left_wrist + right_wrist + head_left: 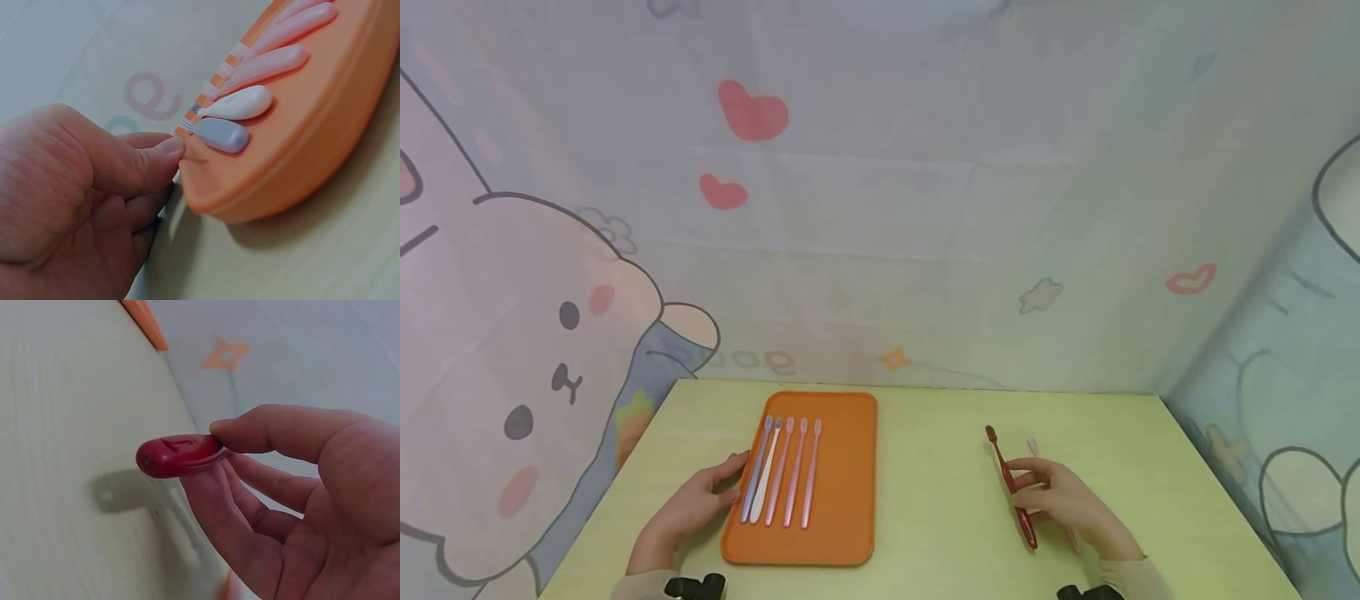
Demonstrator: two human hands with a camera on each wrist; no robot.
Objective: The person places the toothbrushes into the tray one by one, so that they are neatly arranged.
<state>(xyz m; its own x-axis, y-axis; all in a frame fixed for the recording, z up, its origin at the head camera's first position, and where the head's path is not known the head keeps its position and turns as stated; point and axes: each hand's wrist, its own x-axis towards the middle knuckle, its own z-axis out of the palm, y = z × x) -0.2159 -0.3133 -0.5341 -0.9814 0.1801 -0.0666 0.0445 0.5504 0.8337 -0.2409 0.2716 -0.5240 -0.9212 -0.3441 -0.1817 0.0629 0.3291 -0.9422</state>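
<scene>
A dark red toothbrush (1025, 527) is pinched by my right hand (1063, 500) between thumb and fingers, its bristle head pointing away from me. In the right wrist view the rounded handle end (172, 456) is raised over the table, with its shadow below. My left hand (696, 500) holds the left rim of an orange tray (846, 475), thumb (169, 147) at the edge. Side by side on the tray lie a blue-grey toothbrush (750, 492), a white toothbrush (761, 492) and three pink toothbrushes (810, 487), heads toward the back.
A pale pink toothbrush (1033, 447) lies on the table beneath my right hand, mostly hidden by it. The light yellow-green table (932, 475) ends at the back against a printed cloth (925, 275) with hearts and a rabbit.
</scene>
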